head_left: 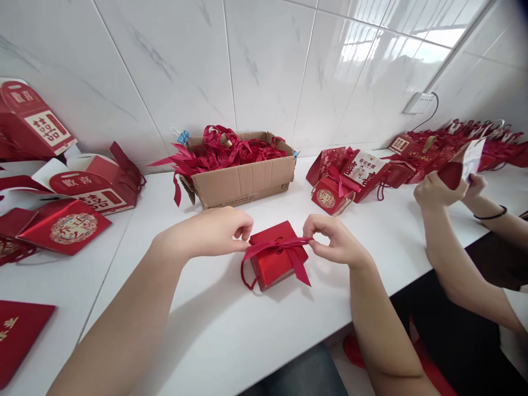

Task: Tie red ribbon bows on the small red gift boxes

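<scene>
A small red gift box (pixel 270 268) lies on the white table in front of me. Across its top runs a dark red satin ribbon (pixel 297 263), knotted near the middle, with one tail hanging over the front right side. My right hand (pixel 337 241) pinches the ribbon's right-hand part between thumb and index finger. On the other side, my left hand (pixel 214 234) has its thumb and curled finger closed at the ribbon's left-hand part; the fingertips are partly hidden. A red cord loop (pixel 245 275) hangs from the box's left side onto the table.
Behind the box stands a cardboard carton (pixel 243 184) full of red ribbons. Red gift boxes (pixel 74 226) are piled at left, and more (pixel 330 195) stand at back right. A co-worker's hands (pixel 439 190) hold a red-and-white box at right. A red flat piece (pixel 22 335) lies at lower left.
</scene>
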`<state>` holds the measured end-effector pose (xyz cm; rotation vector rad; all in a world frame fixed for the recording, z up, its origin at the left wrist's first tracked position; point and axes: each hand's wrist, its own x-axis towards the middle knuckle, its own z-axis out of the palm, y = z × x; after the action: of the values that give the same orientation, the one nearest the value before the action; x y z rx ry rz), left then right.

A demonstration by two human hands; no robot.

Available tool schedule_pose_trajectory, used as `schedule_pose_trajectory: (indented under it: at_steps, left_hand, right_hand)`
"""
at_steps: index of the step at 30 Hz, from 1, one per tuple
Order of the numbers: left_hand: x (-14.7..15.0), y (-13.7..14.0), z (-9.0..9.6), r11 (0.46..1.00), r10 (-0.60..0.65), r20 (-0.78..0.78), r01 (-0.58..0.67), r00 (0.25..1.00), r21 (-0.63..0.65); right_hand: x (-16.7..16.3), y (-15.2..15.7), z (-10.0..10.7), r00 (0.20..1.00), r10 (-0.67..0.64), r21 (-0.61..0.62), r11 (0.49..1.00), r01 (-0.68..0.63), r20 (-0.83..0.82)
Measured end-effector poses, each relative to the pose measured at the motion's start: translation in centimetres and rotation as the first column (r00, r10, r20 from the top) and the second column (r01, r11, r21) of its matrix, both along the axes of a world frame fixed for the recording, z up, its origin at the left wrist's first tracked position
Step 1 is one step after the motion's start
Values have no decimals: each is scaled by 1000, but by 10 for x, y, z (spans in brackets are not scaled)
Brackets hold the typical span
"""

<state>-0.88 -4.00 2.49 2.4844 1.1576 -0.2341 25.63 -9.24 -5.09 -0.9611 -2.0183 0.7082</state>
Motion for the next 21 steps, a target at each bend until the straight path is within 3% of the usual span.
schedule_pose_trajectory:
  at_steps: [2,4,9,13,21]
  left_hand:
    - [1,-1,1,1000,-15,18,15,1000,-11]
    - [3,-2,2,999,-31,52,33,998,-33]
    - [10,-3,-1,995,-94,158,97,983,-13]
    - [13,1,-8,997,-78,240,69,968,44]
    - [22,2,-14,998,-63,275,63,959,8]
  right_hand:
    - [1,0,2,997,71,-39,997,-72,-31]
    - [-2,0,3,996,79,-2,997,-79,-43]
    - [-28,-3,-1,994,-77,180,979,91,-83]
    - [-48,-5,-8,979,-171,149,971,186,-109]
    - [-56,-6,-13,964,-244,87,964,253,-102]
